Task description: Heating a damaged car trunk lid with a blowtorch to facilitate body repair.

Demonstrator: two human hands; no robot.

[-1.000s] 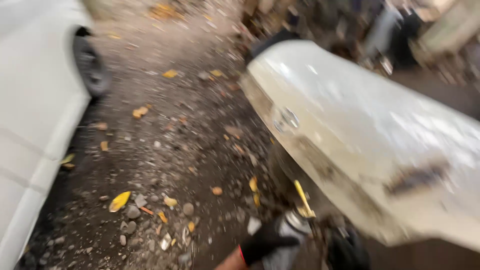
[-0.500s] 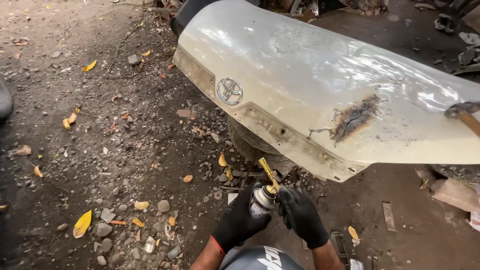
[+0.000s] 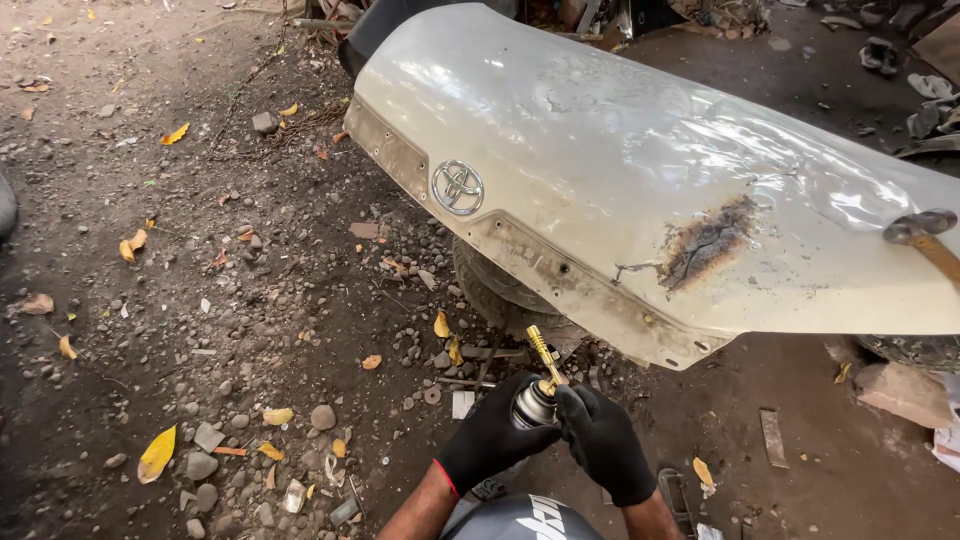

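Both my hands wear black gloves and meet low in the view. My left hand [image 3: 487,440] wraps around a small metal gas canister [image 3: 534,405]. My right hand [image 3: 604,442] pinches the base of the brass torch nozzle [image 3: 545,353] that sticks up from the canister. Just above them lies a white car boot lid [image 3: 600,150] with an emblem [image 3: 458,187] and a burnt, rusty patch [image 3: 706,243]. The lid rests on a tyre [image 3: 498,290].
A hammer [image 3: 925,236] lies on the lid at the right edge. Gravel, stones and yellow leaves [image 3: 157,452] cover the dirt ground on the left. Scrap and debris [image 3: 905,392] lie at the right and along the top.
The view has swung from a blurred look at a white car on the left and settled on the lid. My two hands have come together on the canister and nozzle.
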